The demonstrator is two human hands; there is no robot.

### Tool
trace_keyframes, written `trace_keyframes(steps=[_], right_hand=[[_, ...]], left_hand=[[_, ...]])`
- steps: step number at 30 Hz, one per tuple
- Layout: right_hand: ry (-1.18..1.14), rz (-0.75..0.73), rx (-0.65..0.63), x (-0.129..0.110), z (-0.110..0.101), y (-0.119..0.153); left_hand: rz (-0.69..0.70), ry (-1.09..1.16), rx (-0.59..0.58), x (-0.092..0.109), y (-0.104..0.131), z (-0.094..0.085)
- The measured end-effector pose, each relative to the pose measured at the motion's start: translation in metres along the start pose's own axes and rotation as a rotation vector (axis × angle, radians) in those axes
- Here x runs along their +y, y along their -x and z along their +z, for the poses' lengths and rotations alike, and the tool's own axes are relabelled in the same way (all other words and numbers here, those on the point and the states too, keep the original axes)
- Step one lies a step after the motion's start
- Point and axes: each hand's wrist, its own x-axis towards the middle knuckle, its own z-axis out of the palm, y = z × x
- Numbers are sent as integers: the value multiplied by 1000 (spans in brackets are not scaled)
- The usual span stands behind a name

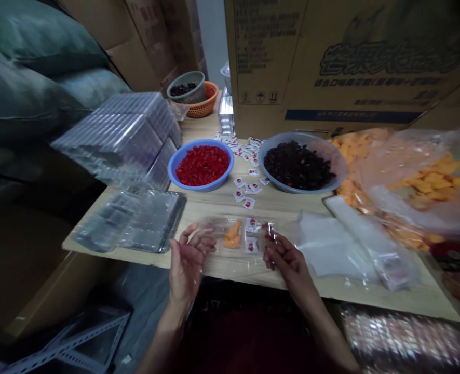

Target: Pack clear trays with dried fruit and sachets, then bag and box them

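A clear plastic compartment tray (234, 264) lies in front of me near the table's front edge. Orange dried fruit pieces (232, 235) sit in its middle, with two small printed white sachets (252, 244) beside them. My left hand (191, 259) is at the tray's left end, palm up, fingers loosely curled and apart, nothing visible in it. At the right end, my right hand (286, 259) has thumb and fingers pinched around dark red dried fruit (269, 232). Part of that fruit is hidden by the fingers, so whether it rests in the tray is unclear.
Behind the tray stand a blue bowl of red fruit pieces (171, 169) and a bowl of dark fruit (342, 166), with loose sachets (248, 203) between. Clear trays (152, 218) are stacked left; plastic bags (327, 244) and bagged orange fruit (434, 182) lie right. A large carton (269, 111) stands behind.
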Motion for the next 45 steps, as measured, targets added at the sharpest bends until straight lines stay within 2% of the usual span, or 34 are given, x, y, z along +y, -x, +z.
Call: trace_keyframes(steps=[4, 8, 12, 18, 21, 24, 26, 29, 31, 33, 36, 40, 42, 45], right_hand=[[183, -60, 186, 10, -26, -9], [351, -120, 298, 24, -35, -21], [506, -158, 355, 34, -43, -28], [696, -292, 340, 48, -54, -31], [811, -355, 314, 48, -54, -36], [811, -351, 337, 44, -51, -47], [724, -295, 352, 42, -51, -53], [397, -162, 329, 39, -52, -53], [133, -74, 299, 35, -53, -45], [-33, -5, 271, 30, -54, -33], [-89, 52, 234, 18, -54, -12], [-117, 129, 132, 7, -52, 11], [-123, 148, 93, 7, -50, 17], [-43, 112, 102, 11, -51, 19]], left_hand=[[-7, -353, -67, -18, -29, -7], [151, -562, -22, -48, -57, 1], [298, -796, -12, -66, -84, 3], [400, -994, 25, -71, -98, 1], [383, -1125, 13, -68, -100, 3], [361, -1211, -17, -65, -100, 5], [357, -1187, -63, -64, -95, 4], [312, -1020, -118, -66, -80, 4], [214, -798, -132, -67, -65, 5], [54, -504, -154, -66, -50, 7], [-228, -134, -180, -57, -27, 10], [-571, 67, -322, -47, 0, 6], [-661, 124, -336, -48, 12, 4], [-682, 139, -205, -55, 25, 8]])
